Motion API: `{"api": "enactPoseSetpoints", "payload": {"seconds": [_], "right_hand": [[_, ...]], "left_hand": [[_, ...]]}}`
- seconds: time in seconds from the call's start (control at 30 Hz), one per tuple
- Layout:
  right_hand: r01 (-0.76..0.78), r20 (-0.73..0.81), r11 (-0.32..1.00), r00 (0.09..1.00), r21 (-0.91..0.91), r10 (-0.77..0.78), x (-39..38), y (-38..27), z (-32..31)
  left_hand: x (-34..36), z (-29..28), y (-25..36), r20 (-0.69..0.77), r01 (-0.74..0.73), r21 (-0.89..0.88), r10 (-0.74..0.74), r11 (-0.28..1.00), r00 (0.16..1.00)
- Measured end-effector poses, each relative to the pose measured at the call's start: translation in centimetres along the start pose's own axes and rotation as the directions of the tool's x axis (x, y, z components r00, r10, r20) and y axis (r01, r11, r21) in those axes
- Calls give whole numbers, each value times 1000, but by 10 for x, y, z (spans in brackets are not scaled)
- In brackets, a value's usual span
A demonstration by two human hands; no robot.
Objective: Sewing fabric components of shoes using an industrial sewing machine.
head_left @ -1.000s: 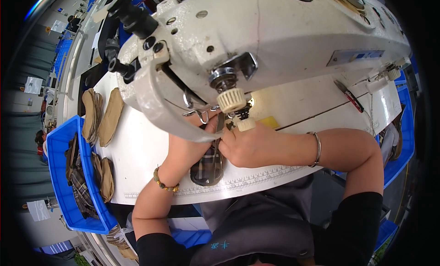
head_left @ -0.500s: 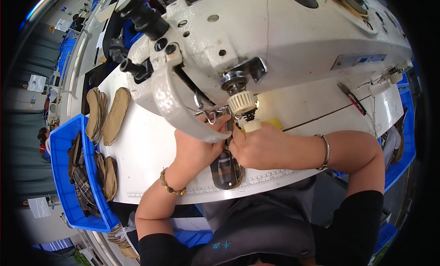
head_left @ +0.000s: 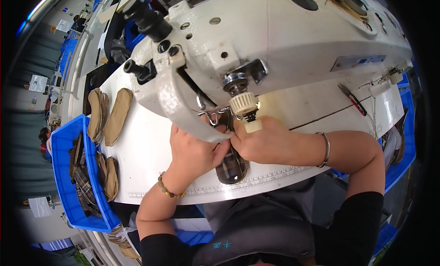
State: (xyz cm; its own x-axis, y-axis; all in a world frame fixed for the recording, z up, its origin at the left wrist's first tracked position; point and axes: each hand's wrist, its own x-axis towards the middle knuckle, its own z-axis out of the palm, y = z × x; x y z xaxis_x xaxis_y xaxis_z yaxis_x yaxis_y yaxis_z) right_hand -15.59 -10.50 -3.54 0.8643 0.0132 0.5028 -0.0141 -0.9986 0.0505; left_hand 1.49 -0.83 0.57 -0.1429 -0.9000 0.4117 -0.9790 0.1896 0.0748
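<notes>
A dark plaid fabric shoe upper [head_left: 232, 167] lies lengthwise under the head of a white sewing machine [head_left: 293, 41], its rounded end toward me. My left hand [head_left: 195, 148] is closed on its left side, thumb against the fabric; the machine's curved guard hides some of the fingers. On the other side, my right hand [head_left: 262, 140] grips the upper's edge with bent fingers, just below the cream tension knob [head_left: 242, 102]. The far end of the piece disappears beneath the needle area, where the stitching point is hidden.
Tan sole-shaped pieces [head_left: 118, 117] lie on the white table [head_left: 146, 160] at the left. Beside them, a blue bin [head_left: 58, 149] holds plaid and tan pieces. Red-and-black snips [head_left: 353, 100] rest at the right. A printed ruler [head_left: 183, 193] follows the front edge.
The plaid upper has moved slightly away from me, further under the machine head. Both hands have moved a little with it, still holding its sides.
</notes>
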Motion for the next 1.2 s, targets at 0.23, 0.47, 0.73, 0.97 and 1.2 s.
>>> {"api": "enactPoseSetpoints", "payload": {"seconds": [0.23, 0.47, 0.73, 0.97, 1.2], "right_hand": [[-49, 39, 985, 998, 164, 43, -4, -15, -3], [148, 98, 988, 985, -50, -143, -13, -33, -22], [203, 87, 976, 977, -75, -196, -14, -40, -29], [-89, -133, 992, 988, -93, 76, 1, -21, -25], [144, -177, 989, 975, 43, -134, -2, -18, -8]], "left_hand": [[-7, 2, -25, 35, -258, -73, 261, 963, 965], [-5, -35, -18, -144, -259, -379, 219, 888, 965], [-7, -23, 24, -26, -49, 125, 52, 991, 998], [-18, -11, 11, -96, -28, -31, 25, 999, 995], [-21, -11, 11, -87, 66, -158, -80, 985, 993]]}}
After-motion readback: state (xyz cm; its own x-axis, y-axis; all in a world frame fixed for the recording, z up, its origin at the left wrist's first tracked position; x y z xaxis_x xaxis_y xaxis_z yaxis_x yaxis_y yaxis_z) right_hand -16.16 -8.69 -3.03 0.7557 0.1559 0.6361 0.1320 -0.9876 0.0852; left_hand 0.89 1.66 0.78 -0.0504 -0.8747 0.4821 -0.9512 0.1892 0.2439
